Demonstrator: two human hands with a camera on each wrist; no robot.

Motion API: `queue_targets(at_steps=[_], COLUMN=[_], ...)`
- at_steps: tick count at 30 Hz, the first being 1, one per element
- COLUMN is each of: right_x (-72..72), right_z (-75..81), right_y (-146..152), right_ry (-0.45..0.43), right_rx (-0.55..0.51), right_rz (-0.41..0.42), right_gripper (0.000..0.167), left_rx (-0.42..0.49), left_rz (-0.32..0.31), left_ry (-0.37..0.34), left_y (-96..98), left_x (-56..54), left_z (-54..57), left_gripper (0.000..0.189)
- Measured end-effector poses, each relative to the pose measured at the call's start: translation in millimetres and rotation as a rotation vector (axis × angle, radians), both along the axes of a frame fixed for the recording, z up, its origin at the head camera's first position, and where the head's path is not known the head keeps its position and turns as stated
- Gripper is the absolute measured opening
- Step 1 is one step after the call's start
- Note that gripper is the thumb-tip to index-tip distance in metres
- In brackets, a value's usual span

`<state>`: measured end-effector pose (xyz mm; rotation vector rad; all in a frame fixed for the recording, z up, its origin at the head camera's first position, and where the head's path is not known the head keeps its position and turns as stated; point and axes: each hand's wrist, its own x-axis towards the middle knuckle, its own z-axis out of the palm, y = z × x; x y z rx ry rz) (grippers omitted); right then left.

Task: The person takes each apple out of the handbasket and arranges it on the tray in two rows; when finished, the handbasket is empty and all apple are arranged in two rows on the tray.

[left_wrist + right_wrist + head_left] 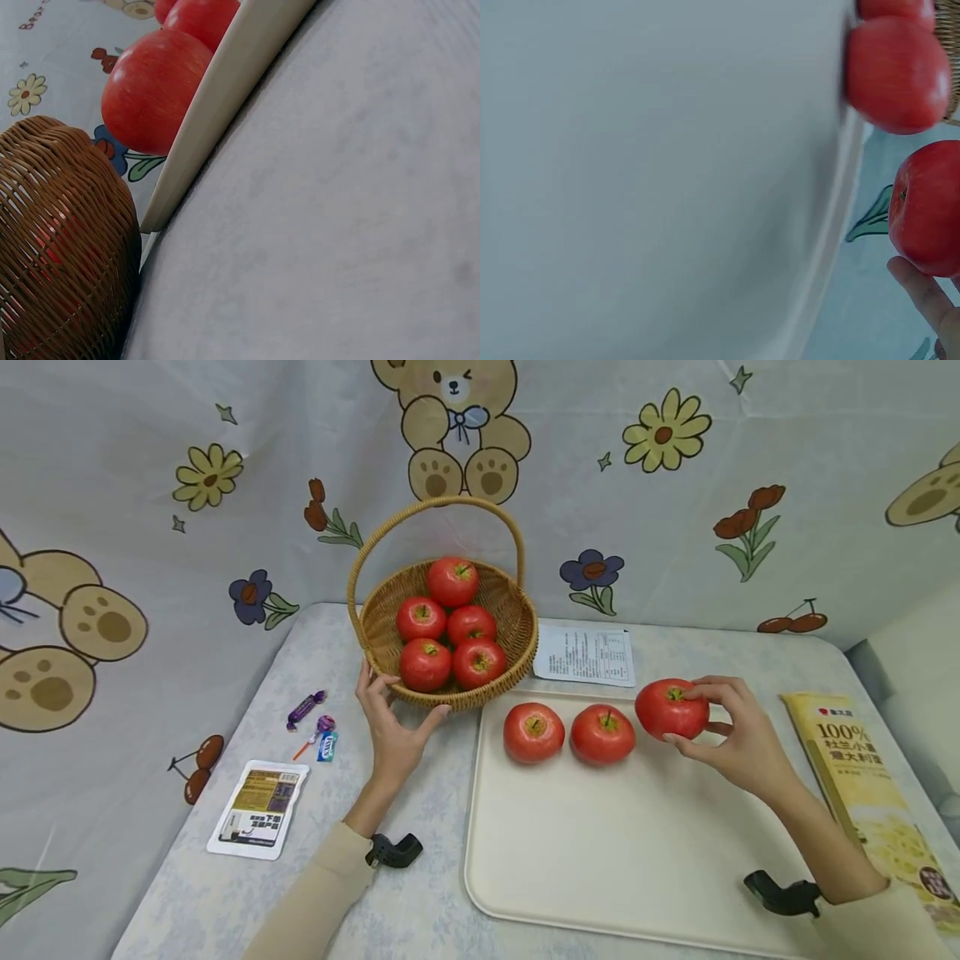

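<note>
A wicker basket (517,643) with a tall arched handle stands at the back of the table, with several red apples (478,663) in it. My left hand (393,735) holds the basket at its front left, fingers at the rim and thumb against the lower front. My right hand (738,739) grips a red apple (670,710) between thumb and fingers, over the back right of the cream tray (585,860). Two more apples, a left one (533,732) and a right one (603,734), sit at the tray's back edge. In the right wrist view, fingertips touch the held apple (930,210).
A printed sheet (585,654) lies behind the tray. Right of it is a yellow food packet (870,793). On the left are a purple candy (306,710), a lollipop (325,724), a small blue wrapped sweet (327,747) and a white pouch (258,810). Patterned cloth hangs behind.
</note>
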<state>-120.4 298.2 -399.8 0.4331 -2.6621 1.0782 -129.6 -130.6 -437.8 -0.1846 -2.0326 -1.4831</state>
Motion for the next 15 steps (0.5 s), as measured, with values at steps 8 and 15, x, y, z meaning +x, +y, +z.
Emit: queue_targets(at_steps=[8,15], right_x=[10.5,14.4], right_z=[-26.7,-36.8], right_y=[12,14], right_ry=[-0.032,-0.039], right_rx=[0.044,0.066], right_rz=[0.022,0.051], right_gripper=[0.062,0.062], left_rx=[-0.002,-0.004], left_rz=[0.007,-0.003], left_ry=[-0.014,-0.017], left_y=[-2.8,-0.4], left_x=[-0.1,0.0], left_z=[-2.3,-1.0], left_gripper=[0.066,0.067])
